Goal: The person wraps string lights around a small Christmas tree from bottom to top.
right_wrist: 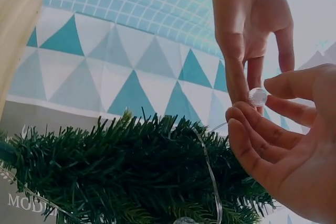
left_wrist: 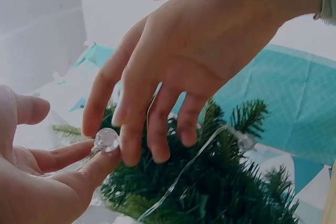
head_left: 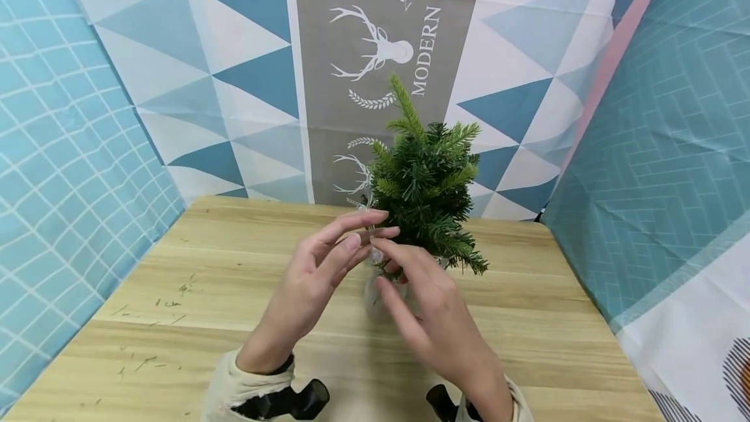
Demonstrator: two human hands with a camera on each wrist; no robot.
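Observation:
A small clear bulb [left_wrist: 107, 140] on a light string sits between my two hands. My left hand [head_left: 313, 272] has its thumb away from its fingers, and in the left wrist view the bulb rests against its fingertips. My right hand [head_left: 430, 298] reaches in from the other side with curved, spread fingers; in the right wrist view its thumb tip and fingers are close around the bulb, and whether they pinch it I cannot tell. A small artificial fir tree [head_left: 422, 194] stands just beyond my hands. The light string [right_wrist: 210, 171] runs along its branches. My fingers partly hide the pale tree base [head_left: 377, 301].
On the wooden table [head_left: 176, 253], loose green needles [head_left: 170, 303] are scattered at the left. A printed curtain [head_left: 246, 51] hangs behind, with blue cloth walls at left and right. Another clear bulb [left_wrist: 245, 141] lies among the tree's branches.

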